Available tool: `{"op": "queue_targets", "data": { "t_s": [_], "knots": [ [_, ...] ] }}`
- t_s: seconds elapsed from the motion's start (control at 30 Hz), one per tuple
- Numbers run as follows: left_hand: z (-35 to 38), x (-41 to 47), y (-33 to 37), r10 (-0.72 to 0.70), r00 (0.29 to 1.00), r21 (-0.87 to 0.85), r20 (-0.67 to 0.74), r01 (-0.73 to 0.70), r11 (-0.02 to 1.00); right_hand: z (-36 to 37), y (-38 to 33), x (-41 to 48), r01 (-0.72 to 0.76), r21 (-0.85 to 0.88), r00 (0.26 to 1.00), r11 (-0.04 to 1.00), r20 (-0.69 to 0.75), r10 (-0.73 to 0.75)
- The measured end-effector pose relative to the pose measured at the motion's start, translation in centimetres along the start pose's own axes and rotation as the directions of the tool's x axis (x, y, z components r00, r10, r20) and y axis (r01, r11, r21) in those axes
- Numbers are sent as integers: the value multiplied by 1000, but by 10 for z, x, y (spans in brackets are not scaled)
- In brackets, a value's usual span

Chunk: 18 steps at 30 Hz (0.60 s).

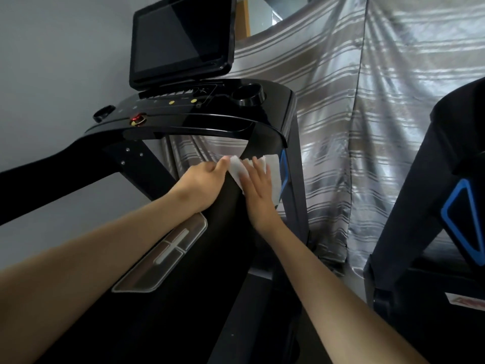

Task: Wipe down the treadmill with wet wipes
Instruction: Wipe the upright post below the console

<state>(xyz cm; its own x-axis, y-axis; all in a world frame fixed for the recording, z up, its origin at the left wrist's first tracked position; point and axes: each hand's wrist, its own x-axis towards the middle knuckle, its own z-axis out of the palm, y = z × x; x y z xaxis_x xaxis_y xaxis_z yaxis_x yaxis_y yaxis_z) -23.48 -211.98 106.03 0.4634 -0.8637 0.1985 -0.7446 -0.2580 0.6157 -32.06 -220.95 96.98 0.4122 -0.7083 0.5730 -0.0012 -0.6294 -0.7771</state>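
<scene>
White wet wipe point(237, 170) lies under the flat, straight fingers of my right hand point(258, 187). My left hand point(204, 179) curls round the treadmill rail point(231, 211) beside it. If I push unevenly, I think the wipe may bunch up and slip off.

Black treadmill point(210, 122), white wipe point(237, 169) draped over handrail point(232, 206)

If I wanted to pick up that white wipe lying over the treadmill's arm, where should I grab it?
Probably the free flap of the wet wipe that drapes over the outer side of the handrail, pinched from the right. The right hand presses its middle flat, and the left hand grips the handrail at its inner edge.
</scene>
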Motion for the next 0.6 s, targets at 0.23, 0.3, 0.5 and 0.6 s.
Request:
{"op": "queue_targets", "data": {
  "t_s": [0.23, 0.3, 0.5, 0.6],
  "knots": [
    [-1, 2, 1, -5, 998, 114, -67, 12, 993, -14, 1, 0, 152, 9, 974, 988, 168, -151],
    [-2, 0, 0, 30, 999, 163, -40, -23, 986, -21, 1, 17, 154, -54, 967, 987, 212, -139],
    [-1, 6, -11, 41, 998, 98, -51, -36, 995, -34, -3, 33, 166, -108, 930, 980, 347, -119],
    [0, 6, -12, 20, 999, 77, -41, -17, 997, -38, -13, 38, 155, 5, 950, 988, 275, -151]
  ]
}}
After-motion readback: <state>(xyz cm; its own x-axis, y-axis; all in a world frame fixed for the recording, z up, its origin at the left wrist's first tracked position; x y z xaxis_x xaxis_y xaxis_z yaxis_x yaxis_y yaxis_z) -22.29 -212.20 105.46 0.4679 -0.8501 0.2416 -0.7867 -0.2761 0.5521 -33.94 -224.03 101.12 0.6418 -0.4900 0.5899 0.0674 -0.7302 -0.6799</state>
